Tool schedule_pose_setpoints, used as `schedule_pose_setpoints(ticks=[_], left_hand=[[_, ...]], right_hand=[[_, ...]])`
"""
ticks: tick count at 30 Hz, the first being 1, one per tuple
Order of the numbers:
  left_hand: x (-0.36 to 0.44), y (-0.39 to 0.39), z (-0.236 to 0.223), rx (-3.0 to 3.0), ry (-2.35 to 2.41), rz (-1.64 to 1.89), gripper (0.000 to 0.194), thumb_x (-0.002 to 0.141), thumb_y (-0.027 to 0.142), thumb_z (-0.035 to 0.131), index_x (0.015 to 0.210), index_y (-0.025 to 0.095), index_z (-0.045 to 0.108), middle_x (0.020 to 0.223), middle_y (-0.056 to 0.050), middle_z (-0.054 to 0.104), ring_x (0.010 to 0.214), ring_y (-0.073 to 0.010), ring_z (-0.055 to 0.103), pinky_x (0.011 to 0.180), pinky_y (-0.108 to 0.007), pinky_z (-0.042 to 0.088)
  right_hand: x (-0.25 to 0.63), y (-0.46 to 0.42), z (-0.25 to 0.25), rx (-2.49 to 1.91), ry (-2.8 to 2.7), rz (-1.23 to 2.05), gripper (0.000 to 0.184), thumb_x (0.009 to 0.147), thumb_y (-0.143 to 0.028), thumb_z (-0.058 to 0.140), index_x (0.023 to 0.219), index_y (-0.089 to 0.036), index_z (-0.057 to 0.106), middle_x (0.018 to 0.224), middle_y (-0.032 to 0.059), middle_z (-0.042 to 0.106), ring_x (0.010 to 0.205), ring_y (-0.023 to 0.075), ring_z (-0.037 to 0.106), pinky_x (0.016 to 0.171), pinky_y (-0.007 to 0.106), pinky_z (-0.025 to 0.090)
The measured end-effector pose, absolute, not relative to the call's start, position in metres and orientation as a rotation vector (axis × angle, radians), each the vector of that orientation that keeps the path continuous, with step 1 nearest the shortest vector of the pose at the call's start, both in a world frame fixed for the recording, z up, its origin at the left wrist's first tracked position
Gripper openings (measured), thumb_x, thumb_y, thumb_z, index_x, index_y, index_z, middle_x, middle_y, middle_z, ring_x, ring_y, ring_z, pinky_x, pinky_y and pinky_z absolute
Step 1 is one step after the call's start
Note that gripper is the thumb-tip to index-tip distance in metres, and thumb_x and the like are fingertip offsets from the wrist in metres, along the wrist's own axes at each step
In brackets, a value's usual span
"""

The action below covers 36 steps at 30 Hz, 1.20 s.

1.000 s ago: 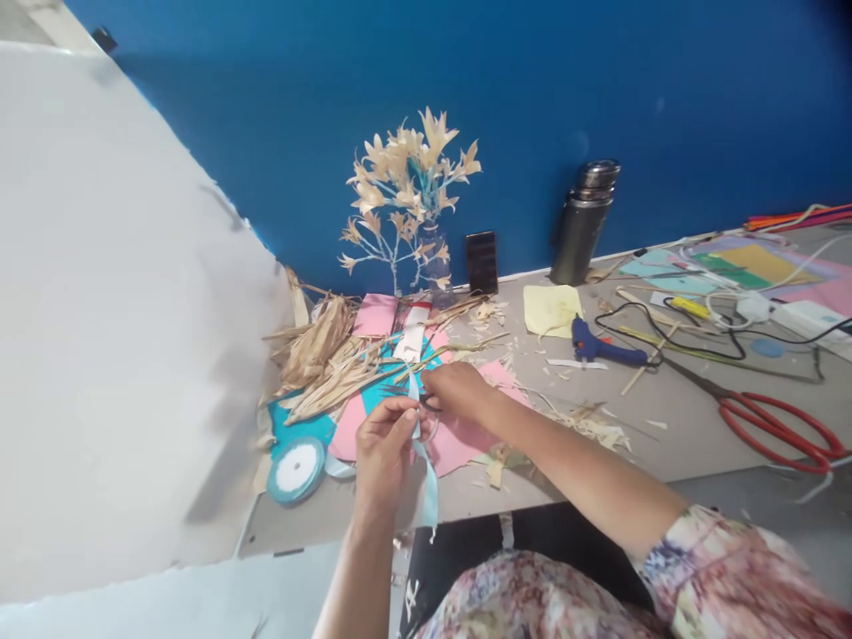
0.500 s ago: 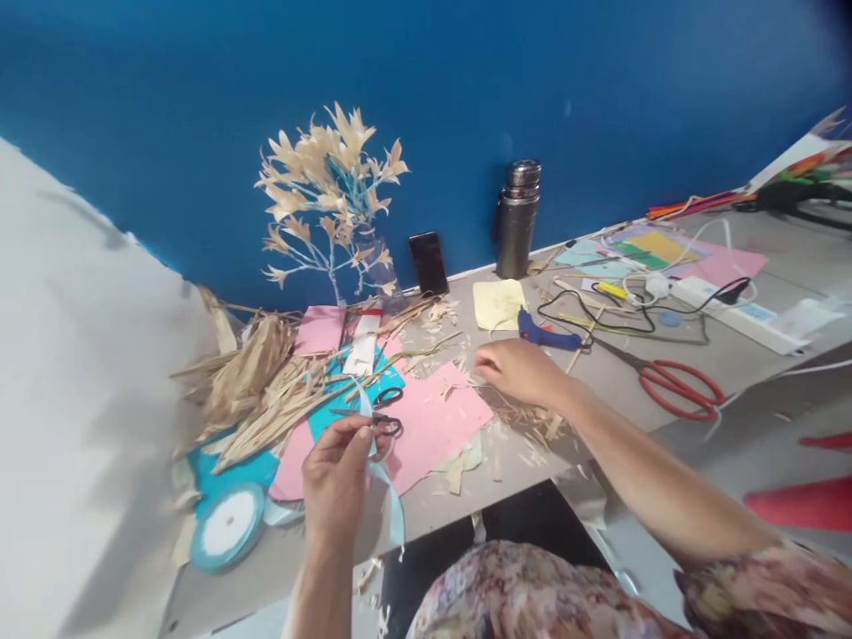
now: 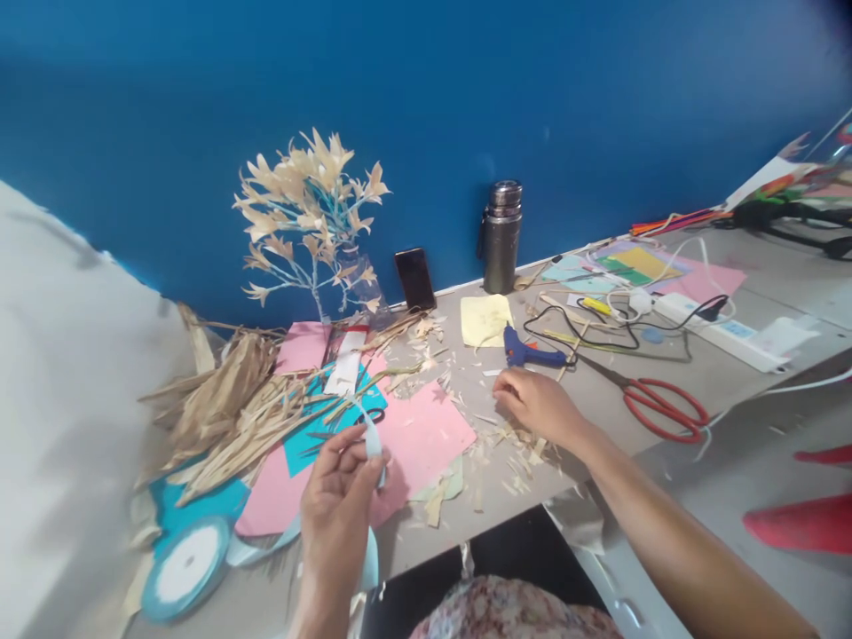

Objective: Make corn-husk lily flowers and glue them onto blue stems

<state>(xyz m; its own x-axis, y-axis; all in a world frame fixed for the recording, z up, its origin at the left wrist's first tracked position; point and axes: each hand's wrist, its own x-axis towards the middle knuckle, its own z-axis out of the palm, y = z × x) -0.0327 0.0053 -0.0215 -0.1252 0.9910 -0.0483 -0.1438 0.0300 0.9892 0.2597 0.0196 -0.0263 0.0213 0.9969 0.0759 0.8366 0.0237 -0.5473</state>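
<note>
My left hand [image 3: 343, 493] is closed on a light blue ribbon [image 3: 372, 438], pinched between thumb and fingers above the pink paper [image 3: 422, 435]. A loose length of it hangs below the hand. Small black-handled scissors [image 3: 370, 415] lie just behind, partly covered by the ribbon and fingers. The ribbon spool [image 3: 186, 568] rests at the table's left front. My right hand [image 3: 536, 404], fingers curled together, is low over the table in front of the blue glue gun [image 3: 532, 353]. Whatever its fingertips hold, if anything, is too small to make out.
Dried husks [image 3: 232, 399] are heaped at left, before a vase of husk flowers [image 3: 312, 213]. A phone [image 3: 414, 279] and a flask [image 3: 502, 240] stand by the wall. Red-handled scissors [image 3: 666, 408], cords and a power strip [image 3: 722, 330] lie at right. Scraps [image 3: 519, 457] litter the table.
My right hand has moved right, closer below the glue gun. My left hand has turned and shifted slightly right with the ribbon, covering more of the small scissors. The whole view has shifted a little.
</note>
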Motion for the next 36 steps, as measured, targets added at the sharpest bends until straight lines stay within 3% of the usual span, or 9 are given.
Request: schedule_pose_setpoints(ticks=[3,7,9,12,14,19,25,33,36], left_hand=[[-0.029,0.008,-0.023,0.899,1.182,1.297,0.060,0.066,0.029,0.089,0.116,0.020,0.058,0.074,0.003,0.064,0.060,-0.0112,0.058,0.055,-0.021,0.046],[-0.012,0.018,-0.020,0.934,1.115,1.183,0.046,0.067,0.026,0.086,0.103,0.018,0.059,0.085,-0.003,0.070,0.070,-0.0144,0.064,0.055,-0.021,0.046],[-0.001,0.030,-0.012,1.045,1.070,1.090,0.039,0.067,0.023,0.083,0.098,0.017,0.060,0.076,-0.001,0.070,0.055,-0.0097,0.056,0.051,-0.022,0.043],[0.008,0.057,0.002,1.144,1.028,0.995,0.036,0.064,0.024,0.083,0.093,0.015,0.064,0.064,0.002,0.065,0.049,-0.0092,0.053,0.048,-0.022,0.043],[0.009,0.078,0.007,1.167,1.029,0.985,0.033,0.062,0.028,0.083,0.087,0.014,0.066,0.068,-0.002,0.069,0.050,-0.0093,0.055,0.048,-0.022,0.044],[0.005,0.112,-0.004,1.065,1.126,1.172,0.034,0.061,0.040,0.082,0.074,0.016,0.062,0.059,0.000,0.066,0.040,-0.0083,0.051,0.042,-0.020,0.039],[0.005,0.104,-0.012,1.049,1.184,1.358,0.029,0.070,0.039,0.077,0.080,0.017,0.062,0.062,-0.002,0.070,0.042,-0.0096,0.056,0.041,-0.018,0.037],[0.017,0.092,-0.020,1.045,1.095,1.211,0.024,0.077,0.038,0.072,0.081,0.018,0.059,0.060,-0.001,0.068,0.042,-0.0122,0.056,0.042,-0.021,0.043],[0.018,0.092,-0.025,1.103,1.099,1.163,0.024,0.078,0.039,0.071,0.080,0.018,0.059,0.061,-0.003,0.068,0.043,-0.0132,0.058,0.041,-0.021,0.042]], right_hand=[[0.253,0.011,-0.016,-1.671,-1.597,0.627,0.011,0.092,-0.026,0.057,0.085,-0.021,0.064,0.079,0.0003,0.067,0.071,0.0157,0.058,0.066,0.027,0.037],[0.228,0.001,-0.007,-1.296,-1.370,1.084,0.017,0.087,-0.035,0.066,0.082,-0.019,0.063,0.071,-0.0023,0.059,0.061,0.0118,0.049,0.056,0.025,0.035],[0.216,0.004,-0.001,-1.152,-1.288,1.208,0.022,0.084,-0.039,0.071,0.082,-0.018,0.064,0.070,-0.0025,0.058,0.059,0.0106,0.047,0.055,0.024,0.034],[0.203,0.028,0.013,-1.028,-1.213,1.187,0.025,0.080,-0.041,0.076,0.085,-0.018,0.067,0.070,-0.0029,0.057,0.058,0.0091,0.044,0.053,0.024,0.034],[0.195,0.054,0.022,-0.976,-1.176,1.134,0.028,0.078,-0.043,0.077,0.087,-0.019,0.069,0.067,-0.0038,0.056,0.055,0.0084,0.041,0.051,0.023,0.031],[0.174,0.106,0.017,-0.933,-1.158,1.172,0.035,0.067,-0.047,0.083,0.077,-0.017,0.068,0.060,-0.0045,0.053,0.051,0.0079,0.038,0.048,0.023,0.028],[0.157,0.107,-0.029,-1.007,-1.110,1.173,0.036,0.071,-0.049,0.081,0.079,-0.018,0.066,0.055,-0.0068,0.049,0.048,0.0086,0.037,0.046,0.024,0.027],[0.149,0.103,-0.039,-0.973,-0.873,1.282,0.045,0.067,-0.047,0.085,0.095,-0.016,0.070,0.063,-0.0062,0.053,0.050,0.0074,0.039,0.047,0.022,0.029],[0.151,0.105,-0.038,-0.937,-0.851,1.347,0.040,0.064,-0.045,0.088,0.082,-0.016,0.068,0.059,-0.0076,0.049,0.049,0.0061,0.035,0.046,0.021,0.027]])
